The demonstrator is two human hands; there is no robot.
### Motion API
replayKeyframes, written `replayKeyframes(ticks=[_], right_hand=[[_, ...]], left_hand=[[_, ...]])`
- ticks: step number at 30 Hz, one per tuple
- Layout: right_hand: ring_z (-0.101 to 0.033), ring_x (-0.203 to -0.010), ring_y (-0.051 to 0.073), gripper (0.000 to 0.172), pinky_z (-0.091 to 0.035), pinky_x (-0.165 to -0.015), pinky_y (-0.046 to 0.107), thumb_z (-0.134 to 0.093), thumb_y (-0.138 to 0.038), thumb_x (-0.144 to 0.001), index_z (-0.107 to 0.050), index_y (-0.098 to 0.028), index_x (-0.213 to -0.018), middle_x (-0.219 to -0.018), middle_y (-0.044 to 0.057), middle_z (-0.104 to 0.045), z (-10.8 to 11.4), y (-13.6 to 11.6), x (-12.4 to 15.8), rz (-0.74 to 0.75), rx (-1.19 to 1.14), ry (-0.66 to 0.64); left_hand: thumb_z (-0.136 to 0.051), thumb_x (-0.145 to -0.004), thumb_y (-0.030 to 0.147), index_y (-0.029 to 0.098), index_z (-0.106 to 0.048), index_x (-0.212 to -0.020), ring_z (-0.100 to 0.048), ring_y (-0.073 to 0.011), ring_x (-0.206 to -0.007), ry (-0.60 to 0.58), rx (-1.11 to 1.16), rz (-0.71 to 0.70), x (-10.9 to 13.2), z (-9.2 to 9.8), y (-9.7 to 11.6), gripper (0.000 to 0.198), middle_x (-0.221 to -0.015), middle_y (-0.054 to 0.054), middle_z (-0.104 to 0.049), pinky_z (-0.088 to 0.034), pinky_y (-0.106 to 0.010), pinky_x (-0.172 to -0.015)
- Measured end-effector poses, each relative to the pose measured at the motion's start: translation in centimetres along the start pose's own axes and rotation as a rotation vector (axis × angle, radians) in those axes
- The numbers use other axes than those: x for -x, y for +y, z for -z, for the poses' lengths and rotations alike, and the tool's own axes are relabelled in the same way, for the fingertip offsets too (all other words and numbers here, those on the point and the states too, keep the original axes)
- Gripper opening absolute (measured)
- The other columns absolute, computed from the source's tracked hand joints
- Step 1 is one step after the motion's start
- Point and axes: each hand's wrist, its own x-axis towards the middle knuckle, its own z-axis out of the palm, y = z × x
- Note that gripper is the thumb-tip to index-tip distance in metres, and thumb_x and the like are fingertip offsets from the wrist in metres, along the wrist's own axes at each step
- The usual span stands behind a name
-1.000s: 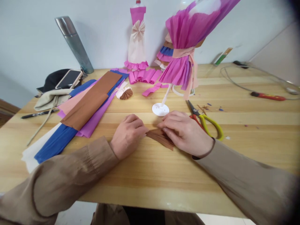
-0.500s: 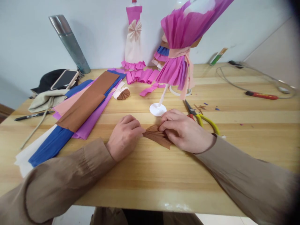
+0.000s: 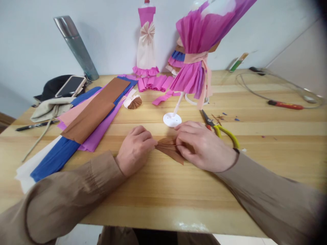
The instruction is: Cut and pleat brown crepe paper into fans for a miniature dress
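Between my hands, low over the table, is a pleated piece of brown crepe paper [image 3: 169, 151] spread like a fan. Its gathered narrow end is pinched in the closed fingers of my left hand [image 3: 136, 149]. My right hand [image 3: 204, 144] grips the wider, spread side between thumb and fingers, which hide part of the folds. Just behind my right hand lie scissors [image 3: 224, 132] with yellow and red handles. The round white base [image 3: 172, 119] of a stand carrying a pink paper dress [image 3: 196, 51] is directly beyond my hands.
Strips of brown [image 3: 92, 115], blue, white, pink and purple paper overlap at left. A small white-and-brown rosette [image 3: 134, 100] lies beside them. A second dress form [image 3: 146, 44], a flask [image 3: 76, 47], a phone [image 3: 71, 86] and a red-handled corded tool [image 3: 285, 104] line the back and sides.
My right hand has shifted slightly right and toward me, its fingers moving over the brown pleats. The fan's spread edge has dropped a little; my left hand keeps its pinch.
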Motion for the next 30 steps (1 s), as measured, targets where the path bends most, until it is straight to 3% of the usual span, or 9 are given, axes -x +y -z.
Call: replayKeyframes(ticks=[3,6,10,18,25,30], right_hand=[[-0.059,-0.084,0.025,0.015,-0.047,-0.078,0.042,-0.048,-0.013,-0.083,-0.059,-0.016,-0.072,-0.073,0.009,-0.062,-0.1,0.1,0.1,0.008,-0.002,0.034],[-0.059,-0.088,0.027,0.012,-0.048,-0.077,0.043,-0.051,-0.015,-0.082,-0.062,-0.015,-0.086,-0.085,0.011,-0.065,-0.1,0.1,0.2,0.004,0.001,0.073],[-0.059,-0.097,0.031,0.030,-0.048,-0.081,0.048,-0.055,-0.018,-0.080,-0.061,-0.013,-0.109,-0.098,0.014,-0.066,-0.3,0.1,0.3,0.027,0.030,0.089],[-0.062,-0.094,0.027,0.020,-0.050,-0.080,0.043,-0.050,-0.015,-0.081,-0.061,-0.017,-0.098,-0.094,0.011,-0.068,0.0,0.2,0.3,0.052,-0.053,0.177],[-0.065,-0.073,0.018,0.015,-0.049,-0.067,0.030,-0.056,-0.017,-0.076,-0.054,-0.021,-0.090,-0.081,0.002,-0.067,1.1,-0.3,0.4,-0.212,-0.116,0.138],[-0.065,-0.068,0.016,0.008,-0.051,-0.065,0.029,-0.056,-0.019,-0.080,-0.057,-0.021,-0.088,-0.078,0.001,-0.069,1.1,-0.6,0.5,-0.242,-0.185,0.171]], left_hand=[[-0.052,-0.088,0.009,0.014,-0.066,-0.079,-0.049,-0.0176,-0.076,0.023,-0.008,0.013,0.0,0.1,-0.1,0.017,-0.072,-0.005,-0.063,-0.046,-0.030,-0.070],[-0.052,-0.088,0.009,0.014,-0.065,-0.080,-0.049,-0.0174,-0.077,0.037,-0.013,0.010,-0.1,0.2,-0.2,0.016,-0.074,-0.005,-0.063,-0.047,-0.030,-0.071],[-0.051,-0.088,0.008,0.014,-0.064,-0.079,-0.049,-0.0175,-0.077,0.032,-0.015,0.003,-0.1,0.3,-0.1,0.017,-0.074,-0.006,-0.063,-0.047,-0.031,-0.072],[-0.050,-0.087,0.007,0.014,-0.063,-0.083,-0.050,-0.0178,-0.079,0.041,-0.009,-0.011,-0.1,0.3,-0.2,0.016,-0.076,-0.006,-0.063,-0.048,-0.032,-0.074],[-0.050,-0.087,0.006,0.013,-0.063,-0.084,-0.051,-0.0179,-0.080,0.055,0.009,-0.002,0.0,0.4,-0.3,0.016,-0.076,-0.006,-0.064,-0.049,-0.032,-0.073],[-0.051,-0.087,0.006,0.013,-0.063,-0.084,-0.053,-0.0176,-0.080,0.117,0.055,0.006,-0.2,0.5,-0.2,0.014,-0.076,-0.006,-0.064,-0.050,-0.032,-0.071]])
